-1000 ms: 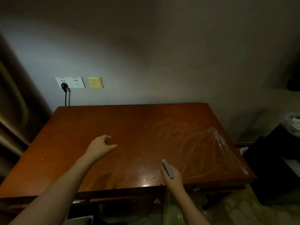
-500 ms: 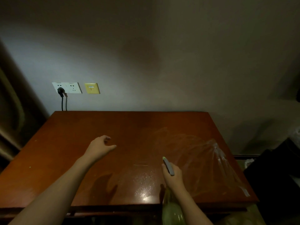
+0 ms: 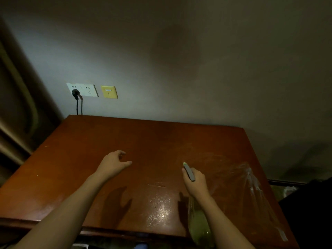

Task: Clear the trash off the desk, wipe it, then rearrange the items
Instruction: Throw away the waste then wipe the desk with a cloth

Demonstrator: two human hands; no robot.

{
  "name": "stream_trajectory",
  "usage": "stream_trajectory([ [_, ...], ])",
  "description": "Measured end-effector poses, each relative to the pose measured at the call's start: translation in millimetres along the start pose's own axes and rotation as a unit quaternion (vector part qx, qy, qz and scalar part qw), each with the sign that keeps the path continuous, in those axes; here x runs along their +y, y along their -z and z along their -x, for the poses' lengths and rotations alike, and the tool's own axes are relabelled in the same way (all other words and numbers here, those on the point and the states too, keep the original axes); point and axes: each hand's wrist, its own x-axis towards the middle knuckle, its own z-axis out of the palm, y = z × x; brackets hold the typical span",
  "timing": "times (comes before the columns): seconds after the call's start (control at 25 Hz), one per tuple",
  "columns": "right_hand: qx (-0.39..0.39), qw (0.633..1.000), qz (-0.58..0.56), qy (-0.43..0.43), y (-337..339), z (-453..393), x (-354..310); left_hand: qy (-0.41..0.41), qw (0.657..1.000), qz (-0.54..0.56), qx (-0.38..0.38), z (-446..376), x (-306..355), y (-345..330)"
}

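Note:
My right hand (image 3: 195, 182) grips a spray bottle (image 3: 198, 225) by its neck. The bottle's grey nozzle with a green tip (image 3: 188, 171) points away from me, and its pale green body hangs below my wrist near the front edge. The reddish-brown wooden desk (image 3: 125, 141) shows fine droplets (image 3: 159, 203) in front of the bottle. My left hand (image 3: 113, 164) hovers over the desk's middle with loosely curled fingers, holding nothing. A clear plastic bag (image 3: 251, 186) lies flat on the desk's right side.
A white wall socket with a black plug and cable (image 3: 81, 90) and a yellow plate (image 3: 109, 92) sit on the wall behind the desk's left corner. Dark furniture (image 3: 309, 203) stands to the right of the desk. A curtain (image 3: 16, 105) hangs at the left.
My right hand has carried the spray bottle forward from the front edge over the desk. My view has shifted closer and leftward. The left hand stays in place.

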Motion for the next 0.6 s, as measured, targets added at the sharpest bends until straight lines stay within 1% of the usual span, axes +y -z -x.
stream_trajectory([
  [0.08,0.029,0.998,0.045,-0.03,-10.6,-5.6,0.5,0.006,1.0,0.0,-0.009,-10.1,-5.8,5.0],
  [0.16,0.025,0.996,0.075,-0.05,-16.5,-12.5,-4.6,0.002,1.0,-0.004,-0.004,-23.4,-6.9,11.8],
  [0.32,0.005,0.999,0.018,-0.047,-8.2,-42.2,-29.0,-0.026,1.0,-0.007,-0.008,-56.3,3.2,28.0],
  [0.44,0.048,0.998,0.001,-0.032,-8.6,-61.7,-40.5,-0.045,0.999,-0.017,-0.014,-81.3,10.7,32.3],
  [0.56,0.086,0.993,0.06,-0.055,-15.6,-73.5,-40.5,-0.071,0.997,-0.015,-0.028,-104.3,18.5,30.9],
  [0.6,0.091,0.992,0.06,-0.069,-17.3,-77.1,-37.3,-0.074,0.997,-0.013,-0.034,-109.9,20.7,29.7],
])
